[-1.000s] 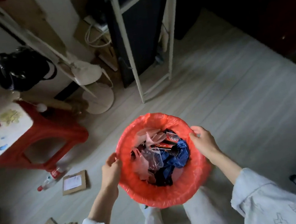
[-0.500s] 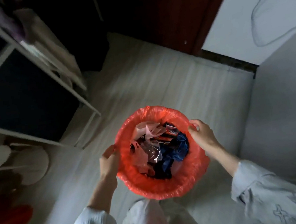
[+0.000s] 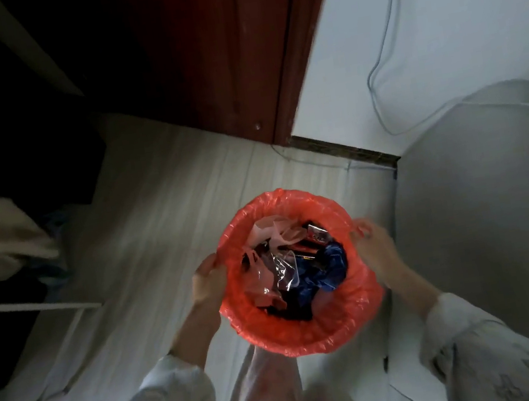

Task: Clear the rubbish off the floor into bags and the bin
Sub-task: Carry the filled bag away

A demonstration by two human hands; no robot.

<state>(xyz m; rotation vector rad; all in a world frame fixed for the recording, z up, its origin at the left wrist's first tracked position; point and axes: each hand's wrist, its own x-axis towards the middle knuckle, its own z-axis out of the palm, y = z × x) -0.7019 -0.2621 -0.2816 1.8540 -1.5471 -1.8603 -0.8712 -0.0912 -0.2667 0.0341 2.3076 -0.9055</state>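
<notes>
Both hands, left hand (image 3: pixel 208 285) and right hand (image 3: pixel 376 252), are curled on the red-lined bin (image 3: pixel 307 335), carried above the floor (image 3: pixel 168 215); grip detail probably blurred; liner slip could spill the rubbish (image 3: pixel 295 264).

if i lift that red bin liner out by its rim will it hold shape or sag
Probably sags: the red liner looks thin and crinkled where both hands, left and right, grip its rim. Likely light, since the rubbish seems mostly wrappers and plastic bags. It may feel slippery.

The bin (image 3: pixel 307 335) sat between the hands, left hand (image 3: pixel 207 284) at nine o'clock, right hand (image 3: pixel 376 252) at three; rubbish (image 3: pixel 292 265) lay inside.
</notes>
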